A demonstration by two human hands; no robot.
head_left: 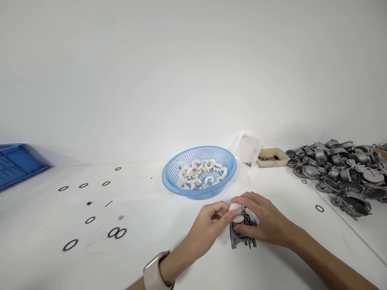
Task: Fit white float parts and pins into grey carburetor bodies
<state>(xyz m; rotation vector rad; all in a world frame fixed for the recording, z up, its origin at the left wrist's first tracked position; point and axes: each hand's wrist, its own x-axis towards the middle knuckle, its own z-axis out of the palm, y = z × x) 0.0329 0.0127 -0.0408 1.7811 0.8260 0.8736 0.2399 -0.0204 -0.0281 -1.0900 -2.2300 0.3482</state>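
Observation:
A white plastic float [237, 209] is pinched between the thumb and fingertips of my left hand [205, 225]. It sits at the top of a grey metal carburetor body [235, 240] resting on the table. My right hand [267, 219] grips the body from the right, its thumb across the near face and its index fingertip against the float. Beyond my hands stands a blue plastic basket [169, 181] with several more white floats [196, 165] inside. My fingers partly hide where float and body meet.
Grey metal bowl-shaped parts [344, 173] are heaped at the right. Beside them are a cream tray [273, 163] of small parts and a white container [248, 149]. Several black rubber rings [70, 245] lie on the left of the white table; a blue crate [22, 163] stands farther left.

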